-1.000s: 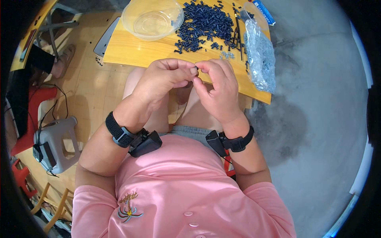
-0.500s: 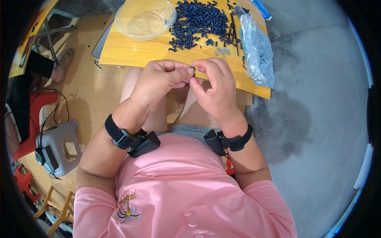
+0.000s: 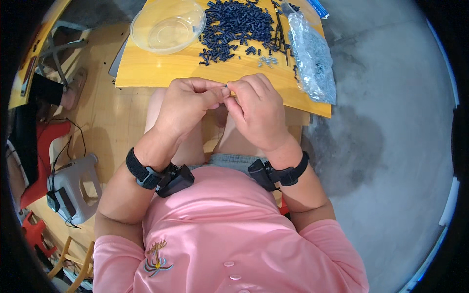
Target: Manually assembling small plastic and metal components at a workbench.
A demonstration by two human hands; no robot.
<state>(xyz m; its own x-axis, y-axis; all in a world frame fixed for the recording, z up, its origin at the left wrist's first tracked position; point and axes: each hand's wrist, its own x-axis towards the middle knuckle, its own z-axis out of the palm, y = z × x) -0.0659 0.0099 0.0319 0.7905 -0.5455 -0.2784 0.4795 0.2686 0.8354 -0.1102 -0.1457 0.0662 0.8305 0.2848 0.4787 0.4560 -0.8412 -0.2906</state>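
My left hand (image 3: 186, 103) pinches a small dark blue plastic piece (image 3: 226, 87) between thumb and forefinger, just off the near edge of the table. Only a sliver of the piece shows. Against it my right hand (image 3: 257, 108) brings its own fingertips together; whatever they hold is hidden. Beyond both hands lies a heap of small dark blue plastic pieces (image 3: 234, 27), short and tube-like. A few small silvery metal bits (image 3: 267, 61) lie at the heap's near right side.
On the yellow wooden table (image 3: 151, 73), a clear round plastic tub (image 3: 168, 41) stands left of the heap. To the right are thin black rods (image 3: 282, 36) and a clear plastic bag of small grey parts (image 3: 312, 63). A grey stool (image 3: 78, 185) stands on the floor at left.
My right fingertips have closed in against the left ones, covering most of the dark blue piece. The table and its contents appear shifted slightly left in the view.
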